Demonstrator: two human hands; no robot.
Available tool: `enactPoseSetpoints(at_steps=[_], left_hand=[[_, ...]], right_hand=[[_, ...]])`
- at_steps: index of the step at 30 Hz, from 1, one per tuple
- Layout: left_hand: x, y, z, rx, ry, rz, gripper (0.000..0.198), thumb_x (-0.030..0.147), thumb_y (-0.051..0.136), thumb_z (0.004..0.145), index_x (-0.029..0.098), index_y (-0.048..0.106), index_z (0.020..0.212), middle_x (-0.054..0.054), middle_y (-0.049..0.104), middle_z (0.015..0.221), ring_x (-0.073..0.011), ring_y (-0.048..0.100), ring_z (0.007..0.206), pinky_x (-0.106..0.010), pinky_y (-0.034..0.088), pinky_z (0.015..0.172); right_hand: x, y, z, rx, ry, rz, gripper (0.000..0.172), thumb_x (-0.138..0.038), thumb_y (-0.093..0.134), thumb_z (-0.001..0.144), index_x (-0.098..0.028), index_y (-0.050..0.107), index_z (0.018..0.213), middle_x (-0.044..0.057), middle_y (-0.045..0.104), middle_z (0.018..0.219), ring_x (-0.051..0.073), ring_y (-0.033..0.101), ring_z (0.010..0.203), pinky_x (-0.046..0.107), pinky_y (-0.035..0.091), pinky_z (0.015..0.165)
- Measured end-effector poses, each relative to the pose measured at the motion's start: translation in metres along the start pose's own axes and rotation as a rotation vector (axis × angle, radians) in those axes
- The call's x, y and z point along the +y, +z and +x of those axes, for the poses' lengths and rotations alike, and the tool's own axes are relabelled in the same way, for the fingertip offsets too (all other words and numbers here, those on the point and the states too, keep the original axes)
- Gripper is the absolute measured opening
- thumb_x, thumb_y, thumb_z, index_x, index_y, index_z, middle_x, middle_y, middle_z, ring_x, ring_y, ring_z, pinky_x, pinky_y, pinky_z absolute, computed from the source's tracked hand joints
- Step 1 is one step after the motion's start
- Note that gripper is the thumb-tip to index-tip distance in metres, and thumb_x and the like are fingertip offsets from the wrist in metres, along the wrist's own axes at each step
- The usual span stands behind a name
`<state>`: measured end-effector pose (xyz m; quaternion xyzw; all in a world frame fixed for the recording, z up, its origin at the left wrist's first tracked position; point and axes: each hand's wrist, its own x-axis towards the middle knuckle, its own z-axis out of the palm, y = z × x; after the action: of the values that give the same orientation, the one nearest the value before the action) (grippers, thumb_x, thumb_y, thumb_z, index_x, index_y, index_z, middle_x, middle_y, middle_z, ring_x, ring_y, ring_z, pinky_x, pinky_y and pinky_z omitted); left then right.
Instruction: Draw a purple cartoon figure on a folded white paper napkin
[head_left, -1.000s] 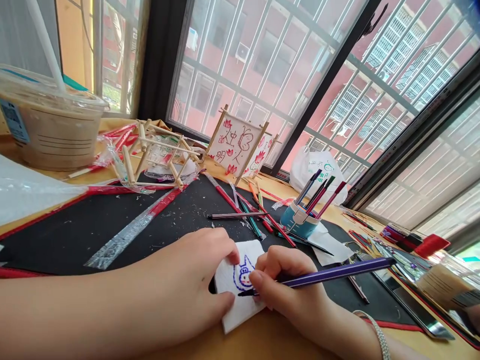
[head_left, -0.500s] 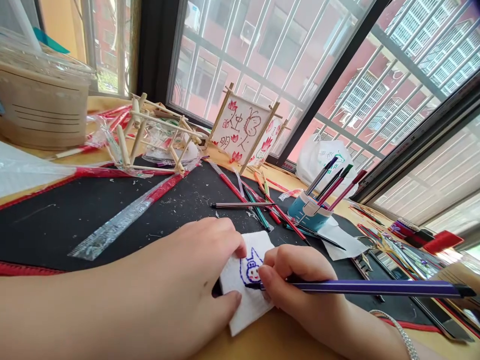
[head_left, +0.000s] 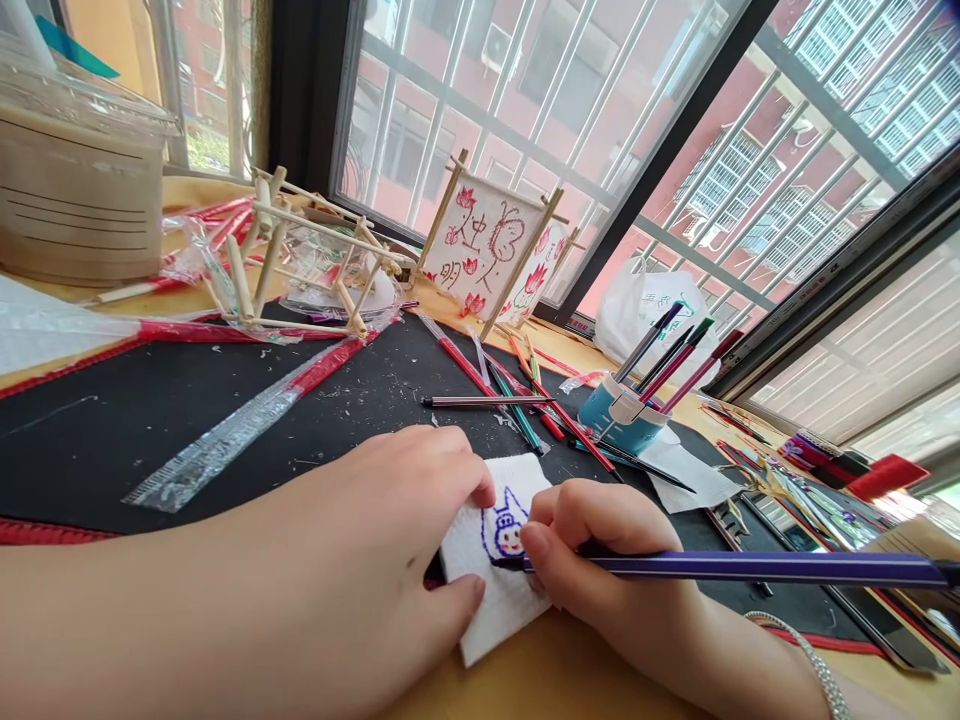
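Note:
A folded white tissue (head_left: 491, 625) lies at the table's front edge, bearing a purple-blue line drawing of a small face in a pointed hood with red marks. My left hand (head_left: 390, 520) holds it down on its left side, fingertips bent onto the upper edge and thumb on the lower left. My right hand (head_left: 607, 560) grips a purple felt-tip pen (head_left: 780, 568) in a pinch. The dark tip touches or hovers just over the tissue by the drawing's lower left outline. Part of the drawing is hidden behind my right fingers.
Loose felt-tip pens (head_left: 517, 405) lie on the black mat (head_left: 67, 435), behind the tissue. A blue cup (head_left: 626, 420) holds several pens. Farther back stand a stick frame (head_left: 300, 270), a painted paper panel (head_left: 487, 245) and a plastic drink cup (head_left: 82, 190). Scissors (head_left: 731, 515) lie right.
The purple pen has tilted slightly, its far end a little higher in view. Both hands keep nearly the same place on the tissue. The camera view has shifted slightly.

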<state>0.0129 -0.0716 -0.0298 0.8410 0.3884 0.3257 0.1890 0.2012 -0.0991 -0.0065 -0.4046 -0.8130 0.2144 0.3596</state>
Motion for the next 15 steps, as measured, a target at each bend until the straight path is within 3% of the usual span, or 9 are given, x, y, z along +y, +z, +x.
enactPoseSetpoints(at_steps=[3,8,15], left_hand=[[0.001,-0.006,0.000,-0.050,-0.026,0.008,0.020,0.036,0.058,0.065,0.030,0.061,0.083,0.000,0.063,0.085,-0.0243,0.061,0.082,-0.033,0.046,0.066],[0.009,-0.013,0.004,-0.176,-0.151,0.019,0.025,0.038,0.056,0.063,0.032,0.061,0.086,-0.001,0.062,0.094,-0.0279,0.060,0.090,-0.043,0.048,0.076],[0.007,-0.012,0.004,-0.200,-0.187,0.023,0.026,0.041,0.056,0.061,0.032,0.061,0.085,-0.002,0.062,0.096,-0.0288,0.059,0.092,-0.046,0.049,0.080]], right_hand=[[0.001,-0.001,-0.001,-0.011,-0.026,-0.016,0.036,-0.014,0.053,0.084,-0.021,0.029,0.057,-0.007,0.033,0.053,0.007,0.028,0.048,0.019,0.025,0.043],[-0.001,0.000,0.000,-0.005,0.018,0.042,0.036,-0.015,0.053,0.082,-0.021,0.028,0.057,-0.008,0.033,0.050,0.006,0.027,0.046,0.019,0.024,0.041],[-0.001,-0.001,0.000,-0.035,0.008,0.065,0.037,-0.013,0.054,0.081,-0.021,0.028,0.057,-0.008,0.032,0.051,0.006,0.026,0.047,0.019,0.023,0.042]])
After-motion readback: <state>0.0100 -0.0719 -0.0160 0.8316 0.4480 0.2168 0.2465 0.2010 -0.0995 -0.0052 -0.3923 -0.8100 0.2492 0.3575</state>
